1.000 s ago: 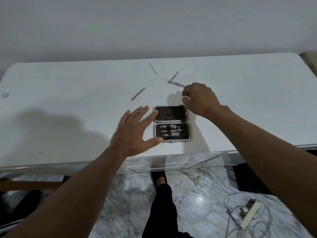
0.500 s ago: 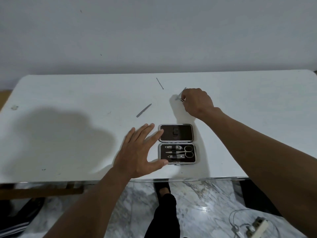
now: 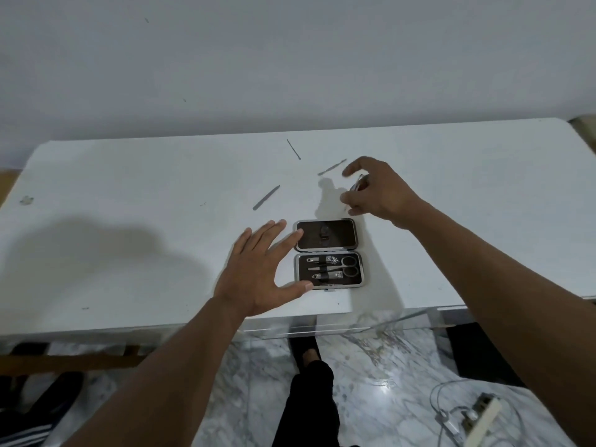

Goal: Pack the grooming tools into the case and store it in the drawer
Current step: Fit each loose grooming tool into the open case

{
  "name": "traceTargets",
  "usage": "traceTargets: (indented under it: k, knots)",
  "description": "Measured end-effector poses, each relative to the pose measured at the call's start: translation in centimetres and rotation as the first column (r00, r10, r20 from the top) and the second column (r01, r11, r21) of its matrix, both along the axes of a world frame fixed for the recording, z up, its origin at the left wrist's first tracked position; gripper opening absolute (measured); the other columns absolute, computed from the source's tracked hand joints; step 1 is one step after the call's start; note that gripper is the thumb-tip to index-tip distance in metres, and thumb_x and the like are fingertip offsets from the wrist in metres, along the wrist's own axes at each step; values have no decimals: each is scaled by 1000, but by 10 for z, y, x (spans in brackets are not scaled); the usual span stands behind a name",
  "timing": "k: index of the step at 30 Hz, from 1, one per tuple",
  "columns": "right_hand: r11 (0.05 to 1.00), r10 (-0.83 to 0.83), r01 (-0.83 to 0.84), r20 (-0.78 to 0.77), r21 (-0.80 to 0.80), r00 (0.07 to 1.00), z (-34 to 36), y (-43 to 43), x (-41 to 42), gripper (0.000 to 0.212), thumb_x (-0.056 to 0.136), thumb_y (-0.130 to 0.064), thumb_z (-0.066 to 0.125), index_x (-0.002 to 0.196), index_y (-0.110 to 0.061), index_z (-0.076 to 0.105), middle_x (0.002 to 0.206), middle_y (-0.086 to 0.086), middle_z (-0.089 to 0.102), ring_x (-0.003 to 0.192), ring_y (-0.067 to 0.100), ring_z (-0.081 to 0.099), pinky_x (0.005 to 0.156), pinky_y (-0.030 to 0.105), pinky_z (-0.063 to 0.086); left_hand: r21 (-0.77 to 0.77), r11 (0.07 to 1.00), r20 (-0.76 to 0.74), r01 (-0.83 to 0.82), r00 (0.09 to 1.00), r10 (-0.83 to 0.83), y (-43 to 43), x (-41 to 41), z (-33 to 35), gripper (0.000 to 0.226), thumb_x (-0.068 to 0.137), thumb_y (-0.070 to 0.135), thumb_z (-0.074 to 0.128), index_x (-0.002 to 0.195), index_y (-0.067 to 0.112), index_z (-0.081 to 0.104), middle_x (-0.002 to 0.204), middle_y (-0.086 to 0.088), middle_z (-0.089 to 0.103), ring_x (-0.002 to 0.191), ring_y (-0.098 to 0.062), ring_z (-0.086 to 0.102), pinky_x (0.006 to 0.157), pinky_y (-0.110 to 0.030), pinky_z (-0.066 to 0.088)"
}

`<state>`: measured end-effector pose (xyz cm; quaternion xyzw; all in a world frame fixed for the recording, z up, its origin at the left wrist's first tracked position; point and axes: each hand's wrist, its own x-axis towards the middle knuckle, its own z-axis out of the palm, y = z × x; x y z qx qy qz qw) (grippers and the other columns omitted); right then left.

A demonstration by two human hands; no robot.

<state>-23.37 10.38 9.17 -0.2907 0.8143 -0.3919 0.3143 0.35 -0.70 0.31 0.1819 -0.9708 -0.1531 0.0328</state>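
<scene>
The grooming case (image 3: 328,270) lies open near the front edge of the white table (image 3: 129,195). Its lower half holds clippers and small scissors; its dark lid half (image 3: 325,234) lies flat behind. My left hand (image 3: 261,272) rests spread just left of the case, thumb touching its front corner. Just behind the case on the right, my right hand (image 3: 377,191) is raised with a thin metal tool (image 3: 358,183), likely tweezers, in its fingers. Three loose tools lie on the table: a nail file (image 3: 266,197), a thin pick (image 3: 293,149) and a short pusher (image 3: 331,167).
A clear acrylic drawer front (image 3: 338,324) shows under the table's front edge. Below are a marble floor, my dark-trousered leg (image 3: 309,398), a power strip with cables (image 3: 477,421) at lower right, and shoes at lower left.
My right hand has lifted off the table with the thin tool and drawn back toward the case. The left hand stays beside the case. The camera view has shifted.
</scene>
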Motion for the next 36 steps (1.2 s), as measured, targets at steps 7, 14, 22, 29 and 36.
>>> traceTargets:
  k: [7,14,22,29,36]
  knots:
    - [982,122,-79,-254,171,960,-13,36,27,11,73,-17,80,77,-11,72,74,3,72,67,15,65,60,19,48,-4,1000,-19,0,1000,0,-1,0,-2,91,77,85,35,153,40,19,163,4,20,151,-13,11,123,-44,7]
    - [968,221,-133,-477,212,850,-24,54,41,18,85,-11,62,98,-14,72,93,4,71,84,24,64,82,34,51,1,1000,-27,0,1000,0,-2,0,-4,90,77,85,37,153,40,20,163,4,20,151,-13,11,123,-45,8]
    - [945,272,-111,-552,308,788,-23,61,45,22,91,-20,60,111,-18,71,99,11,70,94,30,62,78,32,44,-13,1000,-23,-2,1000,2,-1,0,-5,91,76,87,33,153,40,20,163,4,20,151,-14,12,123,-45,9]
    - [935,313,-131,-594,329,742,-23,66,44,23,90,-14,56,107,-19,72,97,8,73,92,33,64,79,37,50,-16,1000,-22,-4,1000,4,-1,0,-5,91,76,87,32,153,40,19,163,3,20,151,-14,11,123,-45,8]
    - [935,313,-126,-607,330,730,-21,53,34,19,90,-13,59,103,-14,72,101,10,70,95,30,61,73,29,36,-4,1000,-28,-12,1000,12,-1,-1,-4,91,76,87,34,152,39,21,163,3,21,151,-14,13,123,-45,8]
